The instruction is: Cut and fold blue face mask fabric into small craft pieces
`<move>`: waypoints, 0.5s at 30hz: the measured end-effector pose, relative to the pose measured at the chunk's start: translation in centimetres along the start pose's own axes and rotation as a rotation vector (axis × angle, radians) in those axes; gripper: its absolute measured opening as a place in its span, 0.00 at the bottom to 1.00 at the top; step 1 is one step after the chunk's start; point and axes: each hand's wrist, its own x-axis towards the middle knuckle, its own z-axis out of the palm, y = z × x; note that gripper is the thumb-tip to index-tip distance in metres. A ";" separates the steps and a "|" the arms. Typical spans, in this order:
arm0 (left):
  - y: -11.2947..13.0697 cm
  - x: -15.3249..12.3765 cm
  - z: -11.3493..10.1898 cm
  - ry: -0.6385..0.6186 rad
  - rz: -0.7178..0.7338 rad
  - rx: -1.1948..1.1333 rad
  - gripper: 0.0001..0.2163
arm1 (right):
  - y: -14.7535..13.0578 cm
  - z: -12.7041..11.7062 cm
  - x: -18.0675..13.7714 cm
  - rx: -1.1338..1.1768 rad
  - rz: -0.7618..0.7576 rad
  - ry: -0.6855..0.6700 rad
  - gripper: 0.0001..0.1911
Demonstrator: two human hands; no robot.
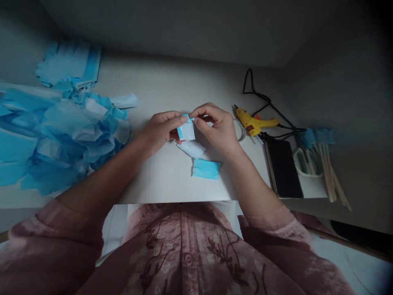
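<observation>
Pale tabletop (pixel 162 176) across mid-frame, heap of blue-and-white scraps (pixel 89 131) at left, left hand (pixel 161 129) and right hand (pixel 219 126) near centre, yellow glue gun (pixel 253 123) at right, and now, pinched in both hands, one small blue-and-white piece (pixel 188 132), just above centre.

A single head-worn camera looks forward and down past the wearer's shirt (pixel 188 246) onto the nearby counter (pixel 159 180), toward what seems a dim wall (pixel 190 30).
</observation>
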 end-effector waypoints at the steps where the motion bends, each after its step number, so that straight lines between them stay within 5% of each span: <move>1: 0.0 0.0 0.0 0.004 -0.001 0.005 0.12 | 0.0 0.0 0.0 -0.005 0.000 0.000 0.07; 15: -0.3 0.2 -0.1 0.040 -0.002 -0.084 0.10 | 0.0 0.1 -0.1 -0.080 -0.042 -0.007 0.09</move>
